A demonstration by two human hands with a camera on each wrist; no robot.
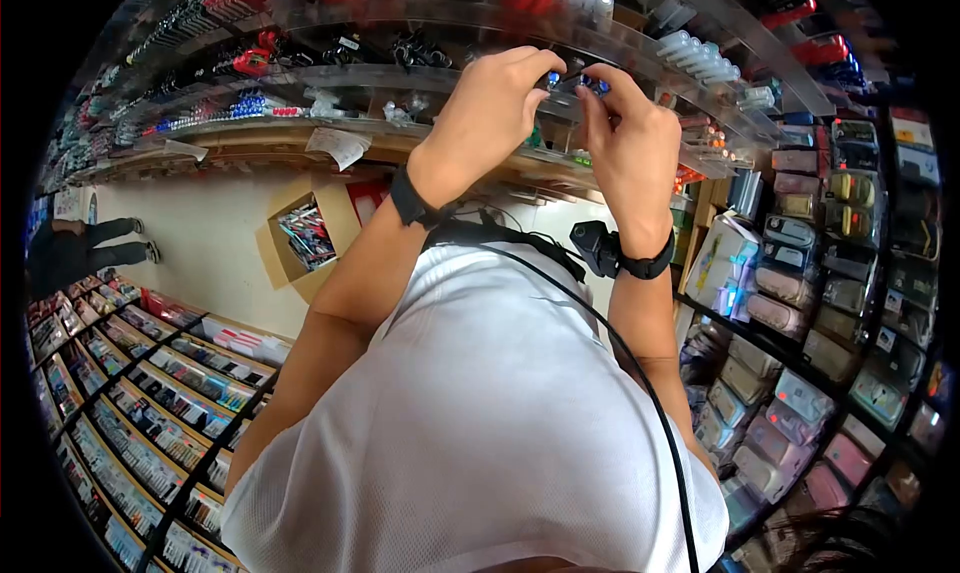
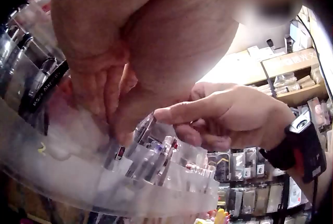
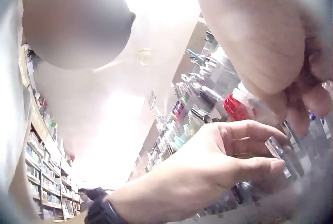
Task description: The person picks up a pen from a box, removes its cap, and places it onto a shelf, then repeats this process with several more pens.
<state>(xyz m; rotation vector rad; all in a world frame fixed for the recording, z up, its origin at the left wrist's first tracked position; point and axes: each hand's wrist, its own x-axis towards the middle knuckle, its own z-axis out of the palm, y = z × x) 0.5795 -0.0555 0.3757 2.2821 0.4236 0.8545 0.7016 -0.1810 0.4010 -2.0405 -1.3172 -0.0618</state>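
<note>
Both hands are raised at a clear-walled pen rack. In the head view my left hand [image 1: 480,118] pinches a slim, blue-ended item [image 1: 553,79] between thumb and fingers. The right wrist view shows that left hand [image 3: 208,159] gripping a clear-bodied, pen-like item [image 3: 276,149]. My right hand [image 1: 635,138] is just beside it, thumb and fingertips closed on another small blue-ended item [image 1: 602,87]. In the left wrist view the right hand [image 2: 229,112] is bent at the rack, near my left hand [image 2: 151,47]. Fingers partly cover both items.
Rows of pens [image 1: 250,108] fill the tiered rack on both sides. An open cardboard box [image 1: 268,263] of pens lies lower left. Packaged cases [image 1: 785,283] hang at the right, shelves [image 1: 165,393] stand lower left, and another person [image 1: 90,243] stands far left. A black cable [image 1: 655,403] crosses the shirt.
</note>
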